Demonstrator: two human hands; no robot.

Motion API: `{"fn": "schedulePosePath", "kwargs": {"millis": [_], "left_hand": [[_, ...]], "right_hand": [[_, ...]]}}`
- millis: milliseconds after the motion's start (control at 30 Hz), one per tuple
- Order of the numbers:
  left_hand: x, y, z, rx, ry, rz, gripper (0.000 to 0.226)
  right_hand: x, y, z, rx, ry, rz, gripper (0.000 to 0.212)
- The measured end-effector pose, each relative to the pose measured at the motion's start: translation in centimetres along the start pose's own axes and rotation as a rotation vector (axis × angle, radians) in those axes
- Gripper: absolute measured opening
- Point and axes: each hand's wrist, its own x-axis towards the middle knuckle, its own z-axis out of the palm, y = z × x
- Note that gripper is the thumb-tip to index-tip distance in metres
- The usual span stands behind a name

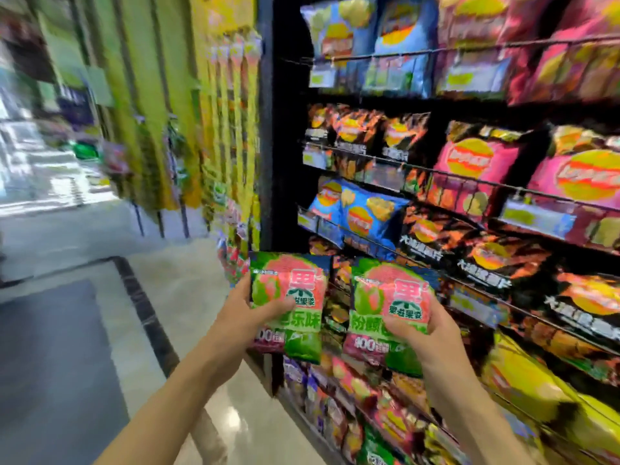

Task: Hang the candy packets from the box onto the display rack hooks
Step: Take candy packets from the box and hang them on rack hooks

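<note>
Two candy packets are in the air, one in each hand, and neither is on a hook yet. The left hand (240, 305) holds the left candy packet (288, 303) by its side edge, thumb on the front and fingers curled behind. The right hand (424, 330) holds the right candy packet (391, 307) the same way, with its grip pinching the lower right part. The two packets sit side by side, close but not touching, in front of the chip shelves (469, 176).

So the job looks like it is in the middle: the packets seem picked up, and hanging them is what is left. The box is not in view. A tall rack with hanging packets (235, 129) stands to the left, but it is too blurry to see any hooks.

The packets are flat, soft, shiny plastic bags, green and pink, with a round pink fruit picture. They look puffy and a bit crinkly. The chip bags (473, 162) on the shelves are fat and glossy too. The floor (167, 297) is smooth and shiny.
</note>
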Motion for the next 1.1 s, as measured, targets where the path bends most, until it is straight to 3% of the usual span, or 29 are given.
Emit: {"fn": "schedulePosePath", "kwargs": {"millis": [300, 567, 767, 1100], "left_hand": [[0.7, 0.2, -13.1, 0.051, 0.194, -0.063, 0.046], [6.6, 0.3, -24.4, 0.050, 0.200, -0.084, 0.044], [12.1, -0.2, -29.7, 0.045, 0.173, -0.097, 0.046], [24.7, -2.9, -33.4, 0.066, 0.087, -0.118, 0.043]], "right_hand": [[4.8, 2.9, 13.8, 0.011, -0.154, 0.042, 0.043], [9.4, 5.2, 25.6, 0.038, -0.142, 0.089, 0.037], [13.4, 6.3, 31.0, 0.050, -0.092, 0.121, 0.038], [24.7, 9.9, 34.3, 0.057, -0.006, 0.098, 0.038]]}}
